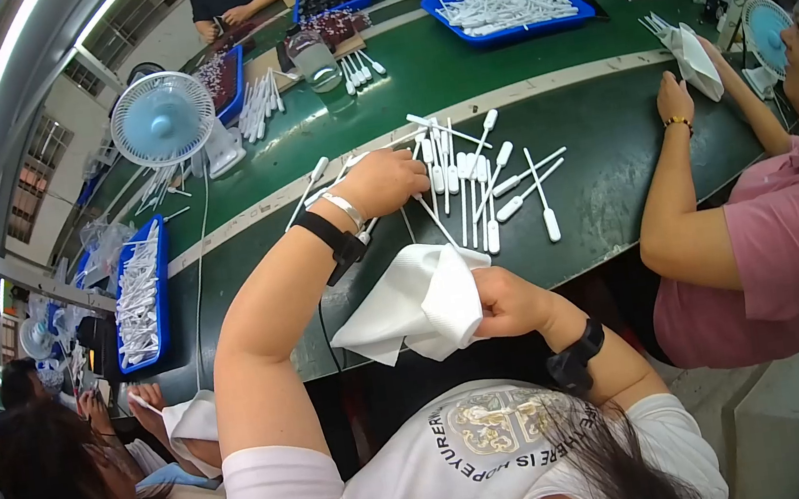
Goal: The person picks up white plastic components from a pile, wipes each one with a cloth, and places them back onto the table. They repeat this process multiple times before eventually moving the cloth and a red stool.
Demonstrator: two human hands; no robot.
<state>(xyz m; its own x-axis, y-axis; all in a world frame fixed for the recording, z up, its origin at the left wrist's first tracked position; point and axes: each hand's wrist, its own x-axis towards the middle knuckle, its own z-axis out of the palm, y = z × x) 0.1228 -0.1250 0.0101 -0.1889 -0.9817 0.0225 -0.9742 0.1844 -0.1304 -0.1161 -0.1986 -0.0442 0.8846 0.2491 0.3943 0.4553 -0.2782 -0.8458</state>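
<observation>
Right hand [510, 301] is clamping a white cloth [416, 298] in its fingers, likely for controlling loose folds; left hand [380, 189] is sitting at white sticks [550, 222] (can't tell if gripping), lying on the green table [606, 172], seemingly for easy reach.

The head camera, left of a side-by-side fisheye pair, looked down and forward from above the wearer's white shirt [379, 474], which filled much of the lower edge. The left hand [381, 186] and right hand [512, 301] appeared close, near mid-picture, at the green table [609, 151]. The view reached across to a blue tray [532, 29] farther off toward the top, the pale strip [588, 71] between bowed by the wide lens.
</observation>
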